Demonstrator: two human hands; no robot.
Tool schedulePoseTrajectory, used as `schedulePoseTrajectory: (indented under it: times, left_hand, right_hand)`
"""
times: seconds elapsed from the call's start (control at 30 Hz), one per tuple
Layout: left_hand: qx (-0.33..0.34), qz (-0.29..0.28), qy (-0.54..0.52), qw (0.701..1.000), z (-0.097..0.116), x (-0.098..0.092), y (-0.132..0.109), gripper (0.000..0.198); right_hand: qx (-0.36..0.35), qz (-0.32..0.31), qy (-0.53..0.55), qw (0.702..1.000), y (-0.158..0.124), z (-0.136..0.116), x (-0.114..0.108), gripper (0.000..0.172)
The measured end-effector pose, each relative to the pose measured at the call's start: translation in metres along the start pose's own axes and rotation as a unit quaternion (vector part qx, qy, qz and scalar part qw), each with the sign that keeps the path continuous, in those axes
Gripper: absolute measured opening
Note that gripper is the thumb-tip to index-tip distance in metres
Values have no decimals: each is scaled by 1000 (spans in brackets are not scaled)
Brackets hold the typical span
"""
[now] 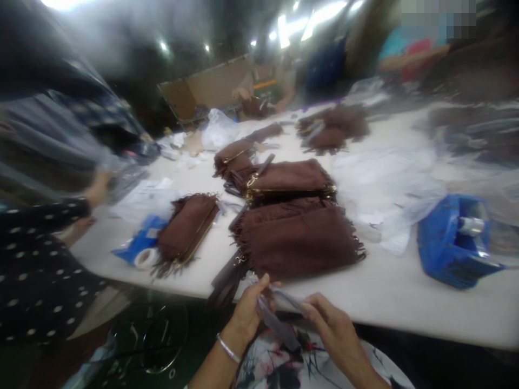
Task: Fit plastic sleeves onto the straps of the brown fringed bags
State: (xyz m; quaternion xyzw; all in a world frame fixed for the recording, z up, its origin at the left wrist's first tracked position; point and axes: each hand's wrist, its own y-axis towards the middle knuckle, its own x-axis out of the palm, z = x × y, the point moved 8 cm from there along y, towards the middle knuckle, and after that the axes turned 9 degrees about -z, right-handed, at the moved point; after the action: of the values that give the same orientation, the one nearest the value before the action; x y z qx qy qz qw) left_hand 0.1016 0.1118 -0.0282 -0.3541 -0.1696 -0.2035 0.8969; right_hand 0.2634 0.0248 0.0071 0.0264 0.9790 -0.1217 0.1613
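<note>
Your left hand (247, 313) and right hand (334, 327) both pinch the grey strip (278, 321), just on your side of the front brown bag (300, 237). Suggest light tension, strip untwisted, clear of the bag's fringe (240, 229).

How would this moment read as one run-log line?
left hand: holds grey strip | right hand: holds same strip | ahead: brown fringed bag on white table | right of bag: blue container
</note>
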Motion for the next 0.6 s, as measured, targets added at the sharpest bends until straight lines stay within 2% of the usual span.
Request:
schedulePoseTrajectory:
  times: [0.17,0.47,0.6]
  left_hand:
    - [0,23,-22,999,1,-3,-1,43]
    - [-14,16,-32,999,1,3,-1,41]
    - [-17,25,-53,998,2,-5,-7,44]
  right_hand:
    - [3,-7,-17,1000,1,4,0,32]
    - [5,2,-21,1000,-4,1,-3,31]
    - [10,-27,29,999,6,14,-4,34]
